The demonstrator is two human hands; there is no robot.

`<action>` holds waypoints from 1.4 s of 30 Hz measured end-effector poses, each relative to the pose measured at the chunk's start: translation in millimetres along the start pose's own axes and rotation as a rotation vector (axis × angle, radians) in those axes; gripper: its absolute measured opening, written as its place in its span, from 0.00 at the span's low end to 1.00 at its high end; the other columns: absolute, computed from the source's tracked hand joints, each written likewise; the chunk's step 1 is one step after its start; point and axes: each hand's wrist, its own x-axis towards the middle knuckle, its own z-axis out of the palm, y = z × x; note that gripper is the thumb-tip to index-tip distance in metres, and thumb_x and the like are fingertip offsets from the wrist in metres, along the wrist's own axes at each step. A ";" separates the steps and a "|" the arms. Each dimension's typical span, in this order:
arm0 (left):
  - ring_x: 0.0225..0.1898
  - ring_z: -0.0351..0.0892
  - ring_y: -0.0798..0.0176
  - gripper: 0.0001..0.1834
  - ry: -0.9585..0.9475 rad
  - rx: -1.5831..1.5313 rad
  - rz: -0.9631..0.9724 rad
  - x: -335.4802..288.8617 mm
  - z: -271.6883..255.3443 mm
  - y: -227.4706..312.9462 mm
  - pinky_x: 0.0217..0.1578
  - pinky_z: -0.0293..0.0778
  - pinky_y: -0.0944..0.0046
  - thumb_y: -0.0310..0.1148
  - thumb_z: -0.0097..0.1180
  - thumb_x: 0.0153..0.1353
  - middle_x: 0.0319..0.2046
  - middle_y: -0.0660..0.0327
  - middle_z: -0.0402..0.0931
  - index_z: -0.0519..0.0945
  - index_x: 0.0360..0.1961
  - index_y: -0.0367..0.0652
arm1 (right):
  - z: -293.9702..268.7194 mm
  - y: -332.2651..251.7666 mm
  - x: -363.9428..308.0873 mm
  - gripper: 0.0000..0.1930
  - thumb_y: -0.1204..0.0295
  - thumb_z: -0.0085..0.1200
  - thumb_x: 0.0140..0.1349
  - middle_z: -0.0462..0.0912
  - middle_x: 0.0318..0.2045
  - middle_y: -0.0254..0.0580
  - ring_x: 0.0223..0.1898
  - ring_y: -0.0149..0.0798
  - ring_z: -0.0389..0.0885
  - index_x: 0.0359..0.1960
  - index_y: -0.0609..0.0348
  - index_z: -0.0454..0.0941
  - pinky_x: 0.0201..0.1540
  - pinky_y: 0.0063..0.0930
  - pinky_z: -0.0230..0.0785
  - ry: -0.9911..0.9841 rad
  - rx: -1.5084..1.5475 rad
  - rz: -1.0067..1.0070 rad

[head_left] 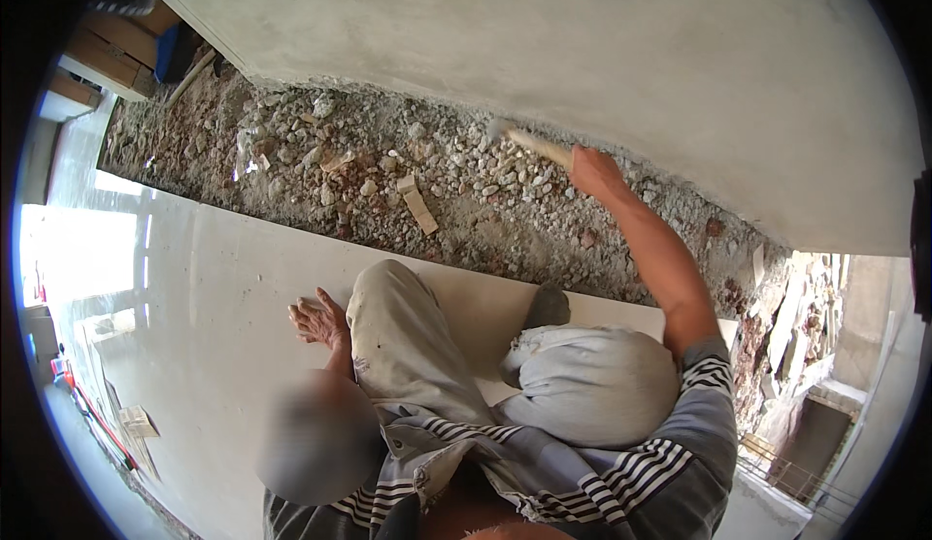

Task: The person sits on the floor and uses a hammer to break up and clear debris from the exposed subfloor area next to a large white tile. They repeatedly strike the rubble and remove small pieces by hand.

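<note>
My right hand (594, 173) is closed round the wooden handle of a hammer (539, 148). The hammer's head is at the foot of the plastered wall, over the far edge of a strip of loose rubble (388, 162). Whether the head touches the stones or the wall, I cannot tell. Down to the left, my left hand (320, 322) rests on the pale, shiny floor (233, 327) beside my bent knee, fingers spread, holding nothing. A small flat tan piece (417, 203) lies on the rubble between my knees and the wall.
A tall grey plastered wall (582, 45) borders the rubble's far side. Wooden boxes or boards (112, 50) stand at the upper left, near a stick (189, 79). Broken masonry (791, 317) and a dark opening (815, 443) appear at the right. Long thin items (102, 419) lie at the far left.
</note>
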 end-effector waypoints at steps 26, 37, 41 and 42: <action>0.73 0.42 0.50 0.44 0.027 0.089 0.003 0.7 2.1 1.2 0.67 0.40 0.36 0.70 0.42 0.60 0.72 0.54 0.49 0.63 0.67 0.49 | 6.1 -32.0 12.5 0.12 0.71 0.56 0.54 0.84 0.32 0.50 0.33 0.49 0.85 0.40 0.58 0.80 0.35 0.42 0.78 0.231 0.425 -0.510; 0.74 0.41 0.53 0.45 0.021 0.096 0.002 3.3 9.1 -5.7 0.68 0.39 0.36 0.71 0.41 0.60 0.72 0.55 0.48 0.62 0.68 0.48 | 12.2 -41.7 2.0 0.12 0.67 0.58 0.53 0.84 0.31 0.47 0.32 0.46 0.84 0.39 0.57 0.79 0.37 0.41 0.78 0.077 0.404 -0.103; 0.74 0.41 0.52 0.46 0.024 0.093 0.026 7.1 8.8 -0.7 0.68 0.39 0.36 0.71 0.41 0.60 0.72 0.55 0.49 0.62 0.67 0.48 | 11.8 -11.0 12.8 0.11 0.68 0.58 0.53 0.84 0.31 0.46 0.33 0.47 0.84 0.37 0.54 0.78 0.34 0.41 0.77 0.084 0.313 -0.278; 0.74 0.41 0.52 0.46 0.018 0.096 0.023 6.6 8.6 -1.6 0.68 0.39 0.36 0.71 0.41 0.60 0.72 0.55 0.49 0.62 0.67 0.48 | 11.3 -3.2 14.7 0.11 0.70 0.56 0.53 0.84 0.31 0.47 0.33 0.49 0.85 0.39 0.56 0.78 0.35 0.44 0.77 -0.011 0.177 0.036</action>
